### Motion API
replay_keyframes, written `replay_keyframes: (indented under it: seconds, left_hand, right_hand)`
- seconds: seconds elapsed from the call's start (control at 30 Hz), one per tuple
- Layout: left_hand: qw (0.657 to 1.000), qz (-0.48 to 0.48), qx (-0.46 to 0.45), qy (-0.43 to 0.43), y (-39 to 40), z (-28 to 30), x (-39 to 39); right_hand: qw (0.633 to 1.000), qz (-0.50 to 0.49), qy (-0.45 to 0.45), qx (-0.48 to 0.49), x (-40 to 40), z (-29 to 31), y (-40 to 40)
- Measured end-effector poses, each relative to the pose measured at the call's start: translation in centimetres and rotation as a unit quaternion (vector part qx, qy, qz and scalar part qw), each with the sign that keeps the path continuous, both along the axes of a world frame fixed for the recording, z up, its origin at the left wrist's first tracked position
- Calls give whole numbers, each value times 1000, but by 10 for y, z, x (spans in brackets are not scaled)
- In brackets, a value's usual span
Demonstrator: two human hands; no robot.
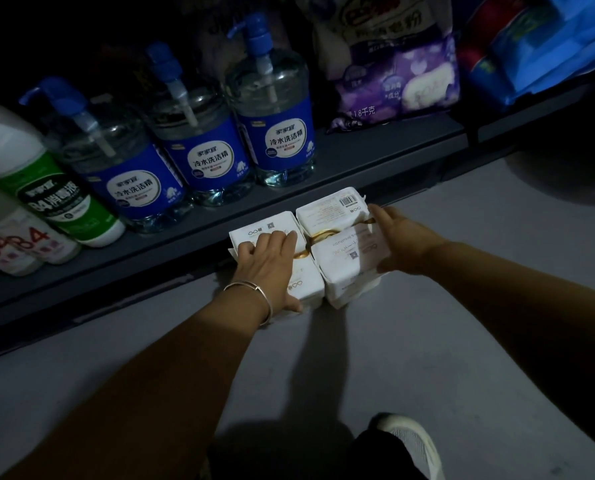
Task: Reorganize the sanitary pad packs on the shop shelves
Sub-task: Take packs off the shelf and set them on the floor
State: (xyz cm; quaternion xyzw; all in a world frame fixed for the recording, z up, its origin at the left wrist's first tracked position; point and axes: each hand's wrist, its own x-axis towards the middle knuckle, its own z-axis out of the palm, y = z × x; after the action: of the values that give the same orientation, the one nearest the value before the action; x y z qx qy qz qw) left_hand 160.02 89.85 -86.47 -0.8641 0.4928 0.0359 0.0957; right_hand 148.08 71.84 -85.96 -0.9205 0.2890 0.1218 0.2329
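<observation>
Several white sanitary pad packs [330, 216] with gold print sit bunched together on the grey floor, right against the front edge of the bottom shelf [185, 251]. My left hand [268, 268], with a silver bangle on its wrist, presses flat over the top and left side of the left packs. My right hand [398, 240] clasps the right side of the right packs. Both hands squeeze the bunch from opposite sides. The lower packs are partly hidden under my hands.
On the shelf stand three clear pump bottles with blue labels [282, 133], a green-labelled disinfectant bottle [57, 199] and white 84 bottles [15, 244] at left. A purple bag [396, 84] and blue packages [531, 50] lie to the right. My white shoe [410, 445] is below.
</observation>
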Motion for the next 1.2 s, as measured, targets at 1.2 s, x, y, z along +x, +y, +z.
replay_keyframes:
  seconds: [1.2]
  left_hand:
    - [989, -22, -122, 82, -15, 178, 29]
  right_hand:
    - [966, 101, -188, -145, 41, 177, 6]
